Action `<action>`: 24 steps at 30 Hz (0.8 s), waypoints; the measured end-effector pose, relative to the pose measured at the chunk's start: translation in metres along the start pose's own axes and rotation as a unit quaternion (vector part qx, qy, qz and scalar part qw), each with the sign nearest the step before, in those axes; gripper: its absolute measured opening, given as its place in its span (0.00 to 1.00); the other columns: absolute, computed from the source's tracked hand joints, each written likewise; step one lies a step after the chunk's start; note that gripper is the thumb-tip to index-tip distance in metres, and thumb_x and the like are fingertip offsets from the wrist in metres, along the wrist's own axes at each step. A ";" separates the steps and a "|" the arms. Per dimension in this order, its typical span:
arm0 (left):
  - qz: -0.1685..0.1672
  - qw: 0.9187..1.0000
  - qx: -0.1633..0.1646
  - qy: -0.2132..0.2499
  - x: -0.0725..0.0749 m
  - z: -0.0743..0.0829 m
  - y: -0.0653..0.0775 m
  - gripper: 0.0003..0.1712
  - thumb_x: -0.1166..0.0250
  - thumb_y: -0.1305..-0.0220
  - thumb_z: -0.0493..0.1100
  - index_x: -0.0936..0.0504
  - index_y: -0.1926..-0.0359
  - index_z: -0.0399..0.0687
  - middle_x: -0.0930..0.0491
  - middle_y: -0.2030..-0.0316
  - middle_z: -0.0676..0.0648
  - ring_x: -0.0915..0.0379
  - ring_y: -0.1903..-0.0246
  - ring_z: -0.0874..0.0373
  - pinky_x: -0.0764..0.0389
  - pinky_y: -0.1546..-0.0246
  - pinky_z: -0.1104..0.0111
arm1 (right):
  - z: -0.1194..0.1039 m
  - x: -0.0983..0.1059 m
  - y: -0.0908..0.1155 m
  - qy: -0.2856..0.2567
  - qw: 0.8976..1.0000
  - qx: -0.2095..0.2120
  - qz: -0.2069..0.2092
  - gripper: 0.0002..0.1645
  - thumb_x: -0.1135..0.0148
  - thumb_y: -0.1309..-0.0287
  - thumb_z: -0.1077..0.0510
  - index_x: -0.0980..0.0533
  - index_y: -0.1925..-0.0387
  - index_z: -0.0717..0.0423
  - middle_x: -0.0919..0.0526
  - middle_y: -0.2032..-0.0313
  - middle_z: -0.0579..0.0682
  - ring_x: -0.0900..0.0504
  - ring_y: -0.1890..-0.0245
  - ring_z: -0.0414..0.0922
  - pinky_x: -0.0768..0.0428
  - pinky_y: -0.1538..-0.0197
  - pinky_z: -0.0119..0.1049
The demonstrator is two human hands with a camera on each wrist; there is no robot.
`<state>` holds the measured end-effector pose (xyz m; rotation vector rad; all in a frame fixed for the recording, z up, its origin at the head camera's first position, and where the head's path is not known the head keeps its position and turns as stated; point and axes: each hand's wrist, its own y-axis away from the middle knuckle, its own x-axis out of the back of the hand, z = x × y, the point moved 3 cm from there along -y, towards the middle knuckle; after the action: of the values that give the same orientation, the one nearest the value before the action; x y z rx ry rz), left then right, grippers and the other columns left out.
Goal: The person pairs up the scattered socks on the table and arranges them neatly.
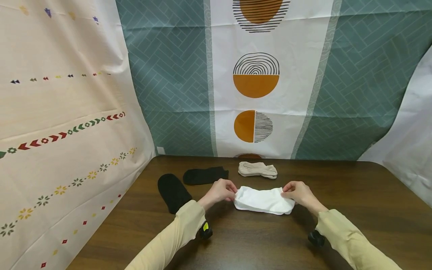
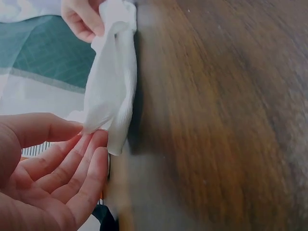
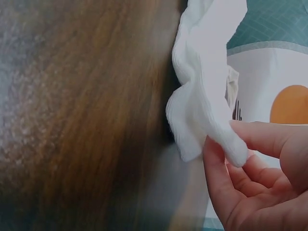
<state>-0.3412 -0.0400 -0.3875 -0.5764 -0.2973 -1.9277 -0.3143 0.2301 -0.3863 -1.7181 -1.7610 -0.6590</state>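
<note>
A pair of white socks [image 1: 264, 201], one layered over the other, stretches sideways low over the brown table. At its left end my left hand [image 1: 222, 190] pinches the fabric of the upper layer between thumb and fingertips. My right hand [image 1: 300, 193] grips the opposite end the same way. From the left wrist, the upper layer sags apart from the lower one beside the left thumb [image 2: 53, 129]. In the right wrist view the right hand [image 3: 260, 168] holds a rounded tip of the white cloth, while the lower layer's end hangs beside it.
Behind the white socks lies a folded beige pair of socks [image 1: 257, 170]. Two dark folded sock bundles rest to the left, one black sock bundle [image 1: 173, 192] near my left forearm and another dark bundle [image 1: 205, 175] farther back. Patterned cloth [image 1: 168, 75] hangs along the table's back edge.
</note>
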 end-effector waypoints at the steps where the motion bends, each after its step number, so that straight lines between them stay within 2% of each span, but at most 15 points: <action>1: 0.000 1.000 0.000 -0.002 0.000 0.000 0.001 0.06 0.35 0.54 0.27 0.21 0.71 0.33 0.24 0.79 0.48 0.25 0.80 0.58 0.23 0.76 0.67 | 0.000 0.000 0.000 0.000 1.000 -0.002 0.000 0.11 0.34 0.53 0.62 0.26 0.71 0.65 0.25 0.74 0.51 0.29 0.75 0.47 0.28 0.74 0.38; 8: -0.007 1.000 0.008 -0.019 0.003 -0.003 0.000 0.05 0.34 0.52 0.30 0.21 0.71 0.36 0.24 0.79 0.49 0.23 0.78 0.53 0.23 0.77 0.65 | 0.001 0.003 0.002 -0.002 1.000 -0.007 -0.004 0.14 0.36 0.50 0.60 0.27 0.66 0.67 0.25 0.71 0.53 0.28 0.73 0.48 0.26 0.72 0.40; 12: 0.004 0.997 -0.017 -0.070 0.007 0.003 -0.002 0.03 0.35 0.49 0.33 0.21 0.72 0.39 0.25 0.79 0.51 0.26 0.79 0.56 0.26 0.79 0.69 | -0.003 0.007 0.003 -0.003 1.000 0.007 0.011 0.13 0.38 0.49 0.62 0.28 0.65 0.67 0.26 0.72 0.53 0.28 0.74 0.47 0.24 0.70 0.39; 18: 0.048 0.981 -0.090 -0.164 0.007 0.024 -0.004 0.01 0.39 0.48 0.34 0.21 0.74 0.41 0.26 0.79 0.54 0.32 0.78 0.62 0.30 0.76 0.71 | -0.014 0.010 0.005 -0.012 0.998 0.050 0.034 0.12 0.38 0.49 0.64 0.29 0.65 0.68 0.25 0.73 0.53 0.25 0.75 0.47 0.23 0.72 0.39; 21: 0.064 0.973 -0.114 -0.193 0.004 0.034 -0.006 0.03 0.40 0.47 0.32 0.22 0.73 0.42 0.25 0.77 0.53 0.31 0.77 0.62 0.30 0.74 0.71 | -0.018 0.010 0.006 -0.013 0.997 0.065 0.033 0.11 0.38 0.50 0.64 0.28 0.66 0.68 0.25 0.74 0.52 0.24 0.75 0.48 0.23 0.72 0.39; 24: 0.063 0.967 -0.128 -0.213 -0.001 0.042 -0.007 0.04 0.41 0.45 0.32 0.21 0.71 0.43 0.26 0.76 0.53 0.31 0.75 0.62 0.29 0.74 0.72 | -0.022 0.008 0.007 -0.012 0.997 0.075 0.032 0.10 0.37 0.50 0.65 0.28 0.67 0.68 0.24 0.74 0.52 0.24 0.75 0.48 0.23 0.73 0.38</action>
<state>-0.3366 -0.0172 -0.3517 -1.1594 -0.2736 -1.7172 -0.3057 0.2211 -0.3655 -1.6787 -1.7189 -0.4682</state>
